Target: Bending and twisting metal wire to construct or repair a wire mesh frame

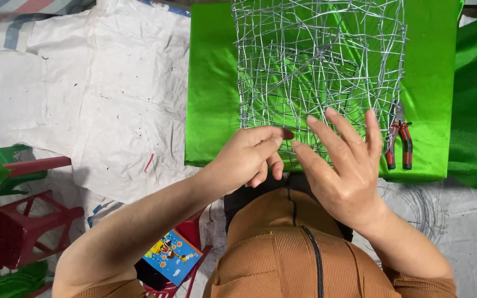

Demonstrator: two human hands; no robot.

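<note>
Wire mesh frame (318, 66) lies on green cloth (211, 99), far centre. Left hand (247, 157) pinches its near edge wire; right hand (340, 165) rests there, fingers (327, 132) spread, released. Red-handled pliers (399, 140) just right.

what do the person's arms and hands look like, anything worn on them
Both forearms are bare. The left hand and right hand wear no gloves, rings or watch that I can see. Short rust-brown ribbed sleeves show near the elbows, matching the ribbed top with a dark zip.
</note>
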